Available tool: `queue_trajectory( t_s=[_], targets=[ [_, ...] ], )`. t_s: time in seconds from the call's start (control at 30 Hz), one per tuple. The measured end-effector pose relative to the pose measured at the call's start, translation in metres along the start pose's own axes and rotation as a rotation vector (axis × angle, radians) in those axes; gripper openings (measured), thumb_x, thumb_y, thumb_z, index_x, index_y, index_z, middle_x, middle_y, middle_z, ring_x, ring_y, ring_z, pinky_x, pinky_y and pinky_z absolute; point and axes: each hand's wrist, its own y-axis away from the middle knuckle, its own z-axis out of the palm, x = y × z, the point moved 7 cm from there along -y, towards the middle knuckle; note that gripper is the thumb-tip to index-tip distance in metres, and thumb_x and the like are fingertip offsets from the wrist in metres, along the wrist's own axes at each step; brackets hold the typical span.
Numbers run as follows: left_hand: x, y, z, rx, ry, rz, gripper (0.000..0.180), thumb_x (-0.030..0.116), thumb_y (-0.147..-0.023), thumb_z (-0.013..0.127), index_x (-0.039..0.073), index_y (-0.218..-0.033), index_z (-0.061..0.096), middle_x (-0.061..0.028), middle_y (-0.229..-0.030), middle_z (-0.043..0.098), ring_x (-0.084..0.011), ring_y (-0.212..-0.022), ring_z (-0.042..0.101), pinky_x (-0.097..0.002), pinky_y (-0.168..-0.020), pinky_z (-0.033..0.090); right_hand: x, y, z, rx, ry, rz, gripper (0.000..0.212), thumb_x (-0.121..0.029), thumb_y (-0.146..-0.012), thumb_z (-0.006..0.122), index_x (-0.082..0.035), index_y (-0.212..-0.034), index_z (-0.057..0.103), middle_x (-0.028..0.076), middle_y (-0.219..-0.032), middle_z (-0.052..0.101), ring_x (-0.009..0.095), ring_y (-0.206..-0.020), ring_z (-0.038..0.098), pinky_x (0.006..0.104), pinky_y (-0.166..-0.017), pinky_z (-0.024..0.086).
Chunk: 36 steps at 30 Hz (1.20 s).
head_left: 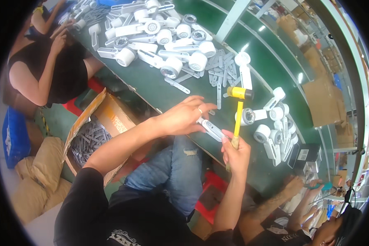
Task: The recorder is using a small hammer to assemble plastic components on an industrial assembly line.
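Between my hands is a white handle-shaped plastic part with a grey strip along its face, tilted over the near edge of the green table. My left hand, with a ring on one finger, is closed round its upper end. My right hand pinches the lower end and also grips a yellow-handled mallet. The mallet stands head up, with a yellow and black head. Loose grey strips lie beyond my hands, and a white handheld-fan-like unit is behind the mallet head.
Many white round-headed units are heaped at the far left of the table; more lie at right. A cardboard box of grey strips stands left of my legs. One person sits at left, others at lower right.
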Motion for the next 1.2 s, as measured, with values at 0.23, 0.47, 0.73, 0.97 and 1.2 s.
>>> queue_trajectory(
  t_s=[0.23,0.47,0.73,0.97,1.2],
  targets=[
    [-0.005,0.005,0.0,0.107,0.027,0.063,0.062,0.013,-0.083,0.084,0.01,-0.138,0.057,-0.0087,-0.106,0.069,-0.0362,-0.121,0.06,-0.0519,-0.116,0.042,-0.001,-0.012,0.001,-0.01,0.311,-0.076,0.023,-0.01,-0.097,0.076,-0.003,-0.119,0.079,-0.005,-0.069,0.059,0.002,-0.061,0.048,0.0225,-0.055,0.037],
    [0.007,0.003,0.005,0.03,-0.131,0.296,0.016,0.017,-0.086,0.08,0.013,-0.101,0.074,-0.0064,-0.099,0.066,-0.0272,-0.108,0.065,-0.051,-0.116,0.043,-0.012,-0.009,0.007,-0.02,0.355,0.006,0.031,-0.016,-0.1,0.074,-0.001,-0.127,0.073,-0.002,-0.064,0.058,0.003,-0.048,0.046,0.0229,-0.043,0.032],
    [0.004,0.0,0.004,0.032,-0.106,0.279,0.02,0.015,-0.083,0.084,0.012,-0.101,0.076,-0.0033,-0.1,0.069,-0.0252,-0.105,0.067,-0.0492,-0.111,0.05,0.016,-0.003,0.01,0.025,-0.121,0.246,0.045,-0.026,-0.102,0.074,0.001,-0.137,0.066,0.003,-0.064,0.06,0.007,-0.043,0.044,0.0247,-0.04,0.031],
    [0.002,0.001,0.003,0.039,-0.079,0.234,0.038,0.018,-0.082,0.086,0.015,-0.118,0.074,-0.0034,-0.104,0.071,-0.0282,-0.112,0.067,-0.0483,-0.111,0.049,0.012,0.013,0.007,0.295,0.038,0.005,0.028,-0.019,-0.099,0.077,0.003,-0.116,0.074,0.0,-0.064,0.059,0.006,-0.046,0.048,0.0237,-0.041,0.033],
    [-0.008,0.002,0.003,-0.009,0.007,-0.021,0.085,0.014,-0.078,0.089,0.01,-0.153,0.048,-0.0068,-0.108,0.074,-0.0356,-0.118,0.063,-0.048,-0.104,0.051,0.001,0.011,0.007,0.201,-0.021,-0.051,0.022,-0.012,-0.099,0.076,0.005,-0.113,0.075,0.006,-0.077,0.069,0.005,-0.047,0.052,0.0225,-0.041,0.035]
  ],
)
